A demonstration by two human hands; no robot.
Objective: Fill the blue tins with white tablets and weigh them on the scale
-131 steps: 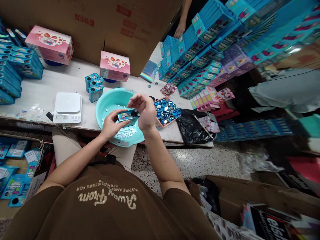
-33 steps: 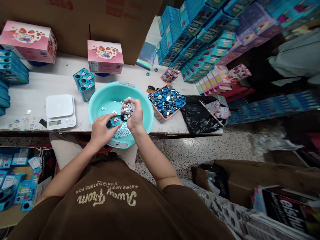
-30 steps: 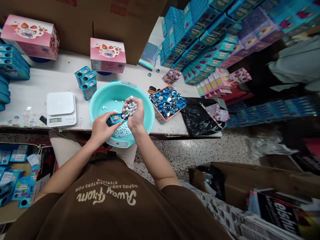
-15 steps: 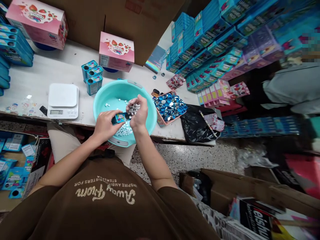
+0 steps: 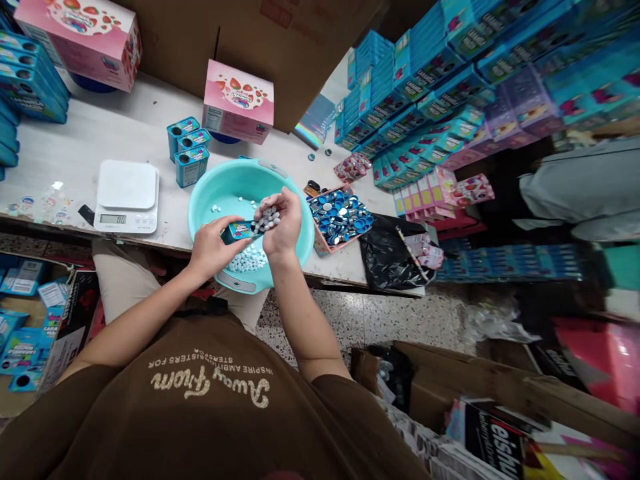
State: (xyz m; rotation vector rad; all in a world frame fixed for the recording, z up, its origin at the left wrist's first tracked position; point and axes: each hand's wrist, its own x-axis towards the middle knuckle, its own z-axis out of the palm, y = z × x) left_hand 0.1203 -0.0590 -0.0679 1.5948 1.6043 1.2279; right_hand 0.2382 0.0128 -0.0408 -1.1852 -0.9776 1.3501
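Observation:
My left hand point(image 5: 216, 245) grips a small blue candy box point(image 5: 241, 231), which lies on its side with its open end toward my right hand. Cupped palm up, my right hand point(image 5: 284, 227) holds a heap of small white candies point(image 5: 268, 219) against the mouth of that box. Both hands are over a turquoise basin point(image 5: 200, 193). More white candies point(image 5: 249, 259) lie in a pile on the basin's near side, and a few are scattered farther back. The inside of the candy box is hidden.
A white scale point(image 5: 127, 193) stands left of the basin. Behind are three blue boxes point(image 5: 192, 165) and a pink strawberry carton point(image 5: 239, 100). On the right are a box of blue caps point(image 5: 341, 217), a black bag point(image 5: 387, 257) and stacked blue cartons point(image 5: 425, 73). Another person's grey garment point(image 5: 575, 180) shows far right.
The candies in my right palm have shifted toward the box opening, and that palm is a little more open. The whole view has moved slightly; my left hand keeps its grip.

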